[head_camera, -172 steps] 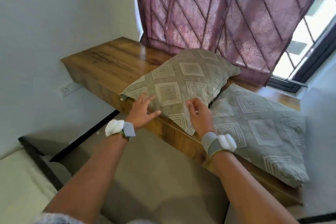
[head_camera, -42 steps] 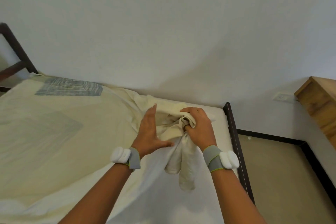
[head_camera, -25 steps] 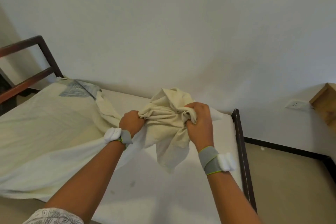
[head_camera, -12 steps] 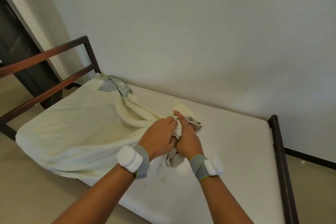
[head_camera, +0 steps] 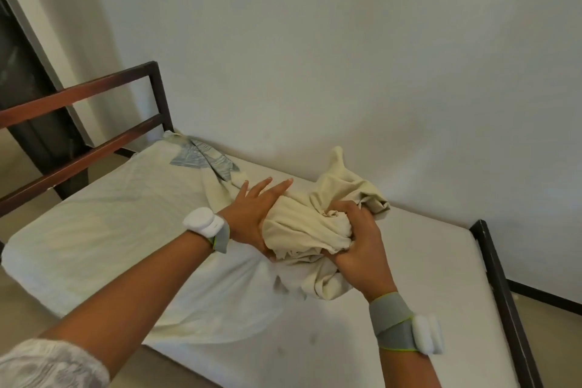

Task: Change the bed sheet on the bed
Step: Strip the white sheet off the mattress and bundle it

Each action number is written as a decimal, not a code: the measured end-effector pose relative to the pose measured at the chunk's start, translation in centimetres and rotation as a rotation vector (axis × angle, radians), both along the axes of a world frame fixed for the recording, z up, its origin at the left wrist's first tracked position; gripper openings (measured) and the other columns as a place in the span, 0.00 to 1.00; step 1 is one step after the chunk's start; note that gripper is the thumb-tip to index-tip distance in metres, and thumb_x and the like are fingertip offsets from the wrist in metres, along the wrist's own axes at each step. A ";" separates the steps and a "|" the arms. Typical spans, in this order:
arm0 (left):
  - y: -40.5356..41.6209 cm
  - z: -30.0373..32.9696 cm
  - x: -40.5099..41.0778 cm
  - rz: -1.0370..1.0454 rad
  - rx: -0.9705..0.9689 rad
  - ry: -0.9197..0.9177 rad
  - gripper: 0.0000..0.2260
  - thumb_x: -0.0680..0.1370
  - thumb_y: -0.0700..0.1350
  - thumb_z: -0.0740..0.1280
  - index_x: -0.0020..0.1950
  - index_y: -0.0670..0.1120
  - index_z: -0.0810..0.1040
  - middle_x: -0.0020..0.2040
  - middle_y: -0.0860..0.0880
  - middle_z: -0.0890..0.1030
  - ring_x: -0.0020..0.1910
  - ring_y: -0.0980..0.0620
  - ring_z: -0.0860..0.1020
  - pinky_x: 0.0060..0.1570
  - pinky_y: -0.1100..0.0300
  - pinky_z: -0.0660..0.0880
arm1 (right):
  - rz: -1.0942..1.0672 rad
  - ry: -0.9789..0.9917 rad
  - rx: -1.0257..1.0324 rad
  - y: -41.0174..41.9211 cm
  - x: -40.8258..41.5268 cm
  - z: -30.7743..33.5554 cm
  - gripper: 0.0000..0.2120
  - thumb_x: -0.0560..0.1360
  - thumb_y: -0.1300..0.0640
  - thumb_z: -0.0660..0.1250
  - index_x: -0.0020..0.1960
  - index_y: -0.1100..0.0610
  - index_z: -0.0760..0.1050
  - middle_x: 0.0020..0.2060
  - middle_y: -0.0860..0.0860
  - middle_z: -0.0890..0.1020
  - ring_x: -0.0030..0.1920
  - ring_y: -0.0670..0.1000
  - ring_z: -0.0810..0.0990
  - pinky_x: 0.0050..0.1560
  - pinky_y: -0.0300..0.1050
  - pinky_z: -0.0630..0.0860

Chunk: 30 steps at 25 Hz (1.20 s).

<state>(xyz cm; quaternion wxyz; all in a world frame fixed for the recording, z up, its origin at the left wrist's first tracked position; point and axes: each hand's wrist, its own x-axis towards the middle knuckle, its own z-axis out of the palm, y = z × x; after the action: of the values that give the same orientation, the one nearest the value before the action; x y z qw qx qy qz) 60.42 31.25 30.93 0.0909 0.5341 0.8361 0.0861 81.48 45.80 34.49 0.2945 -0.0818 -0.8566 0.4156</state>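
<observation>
Clearly the stripping step is in hand: the cream bed sheet (head_camera: 302, 230) is bunched between the hands over the bare mattress (head_camera: 425, 277), its far end trailing leftward beyond the left hand (head_camera: 252, 214), which presses the bundle's side with fingers straight; the right hand (head_camera: 356, 246) clutches a fistful of folds. Next, I judge, the trailing part must be gathered and freed from the far corner. No readable writing or brand shows

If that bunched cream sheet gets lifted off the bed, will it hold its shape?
Probably not: the cream bed sheet crumples in soft folds, so it looks floppy. Likely light, since it bunches easily. Its far part still drapes the white mattress, so it may drag.
</observation>
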 end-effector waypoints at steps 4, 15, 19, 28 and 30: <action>0.0 -1.2 -4.2 0.133 -0.045 -0.189 0.57 0.56 0.74 0.68 0.77 0.57 0.45 0.75 0.52 0.65 0.73 0.48 0.64 0.73 0.39 0.49 | -0.122 0.084 0.019 -1.0 -2.2 1.8 0.24 0.61 0.56 0.76 0.53 0.43 0.72 0.50 0.53 0.75 0.50 0.46 0.75 0.48 0.29 0.71; -0.6 1.3 -12.8 0.879 0.329 -0.272 0.11 0.78 0.44 0.61 0.52 0.37 0.75 0.53 0.36 0.79 0.47 0.39 0.77 0.40 0.56 0.68 | -0.522 -0.397 0.088 -2.5 -16.8 -2.9 0.30 0.67 0.50 0.72 0.64 0.52 0.62 0.65 0.58 0.58 0.50 0.62 0.75 0.41 0.48 0.75; 1.7 2.2 -12.3 0.829 0.439 -0.347 0.15 0.76 0.49 0.66 0.56 0.40 0.71 0.51 0.40 0.77 0.51 0.40 0.76 0.43 0.56 0.69 | -0.341 -0.527 0.319 -5.0 -20.9 -4.2 0.33 0.69 0.50 0.71 0.69 0.51 0.58 0.70 0.57 0.57 0.59 0.61 0.73 0.44 0.50 0.76; 1.8 3.7 -14.4 0.358 0.290 -0.309 0.11 0.75 0.42 0.61 0.36 0.39 0.75 0.35 0.42 0.74 0.34 0.45 0.73 0.35 0.51 0.69 | -0.151 -0.445 0.221 -5.0 -25.8 -4.1 0.54 0.67 0.57 0.73 0.71 0.29 0.36 0.55 0.53 0.64 0.41 0.58 0.78 0.35 0.47 0.75; 1.1 2.9 -15.1 0.305 0.305 -0.358 0.09 0.73 0.41 0.64 0.41 0.42 0.83 0.41 0.45 0.82 0.39 0.48 0.79 0.41 0.53 0.75 | -0.194 -0.514 0.152 -5.1 -26.8 -5.0 0.41 0.67 0.54 0.72 0.70 0.33 0.53 0.58 0.54 0.66 0.45 0.60 0.78 0.39 0.49 0.77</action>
<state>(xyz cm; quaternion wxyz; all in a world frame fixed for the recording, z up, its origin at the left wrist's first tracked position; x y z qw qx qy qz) 45.32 32.37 33.78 0.1416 0.3860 0.8548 0.3167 54.71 40.75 29.51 0.1111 -0.2437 -0.9201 0.2859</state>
